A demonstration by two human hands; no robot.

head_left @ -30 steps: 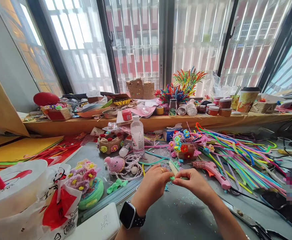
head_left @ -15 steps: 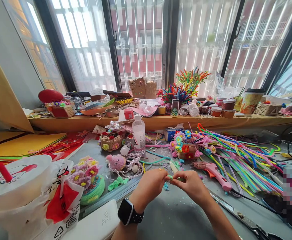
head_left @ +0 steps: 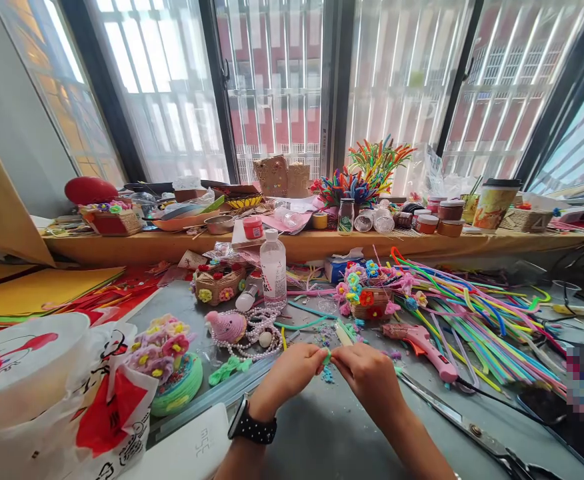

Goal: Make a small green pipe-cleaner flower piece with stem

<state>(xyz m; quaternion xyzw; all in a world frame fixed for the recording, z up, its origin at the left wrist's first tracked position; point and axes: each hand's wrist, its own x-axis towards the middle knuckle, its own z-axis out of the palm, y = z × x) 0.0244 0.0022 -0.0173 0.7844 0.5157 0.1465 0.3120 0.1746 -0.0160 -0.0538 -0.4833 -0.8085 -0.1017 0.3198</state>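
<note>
Near the table's middle, my left hand pinches a short green pipe cleaner from the left, wearing a watch with a black dotted strap on the wrist. Closed fingertips of my right hand grip the same small piece from the right, and both hands partly cover it. Just beyond the fingers lie a whitish stick-like thing and turquoise fuzzy scraps. Green fuzzy leaf shapes rest left of my hands. A pink glue gun lies to the right, with large scissors in front of it.
Many coloured pipe cleaners spread across the right side. A clear bottle stands behind a beaded string and pink crocheted figure. A green pot with fuzzy flowers, a white box and a bag-wrapped tub fill the left.
My right hand has turned over, its back now more toward me, and the fingertips of both hands have drawn closer around the green pipe cleaner. The view has shifted slightly.
</note>
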